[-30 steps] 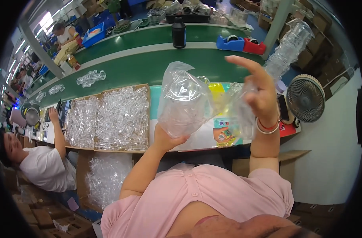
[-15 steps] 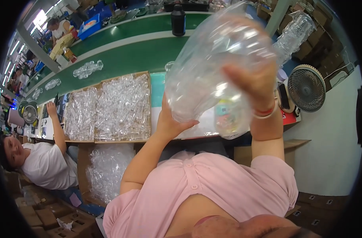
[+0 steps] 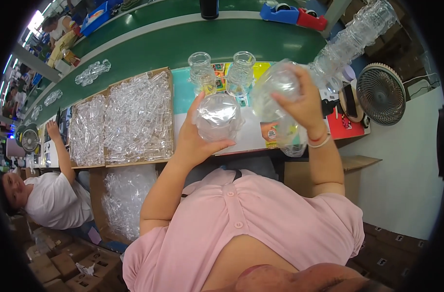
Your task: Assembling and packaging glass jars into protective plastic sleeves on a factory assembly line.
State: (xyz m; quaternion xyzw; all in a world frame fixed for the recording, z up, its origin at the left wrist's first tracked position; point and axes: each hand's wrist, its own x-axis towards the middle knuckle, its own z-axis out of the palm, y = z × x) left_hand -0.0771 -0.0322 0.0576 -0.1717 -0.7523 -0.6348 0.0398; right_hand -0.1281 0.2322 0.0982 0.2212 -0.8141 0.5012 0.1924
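My left hand is wrapped round the side of a clear plastic container, whose shiny round end faces me. Apart from it, to the right, my right hand grips another clear plastic container, slightly blurred. Below that hand, more clear plastic shows over the table edge; whether it belongs to the held piece I cannot tell. Just beyond my hands stand two clear containers with ringed rims, a left one and a right one.
Shallow cardboard boxes of small clear parts lie to the left. A black fan and a stack of clear containers stand at right. Blue and red tape dispensers sit across the green surface. A co-worker sits at left.
The large blurred clear plastic shape between my raised hands is gone from there. My hands are now lower, each on a separate clear container. The two standing containers and tape dispensers have come into sight.
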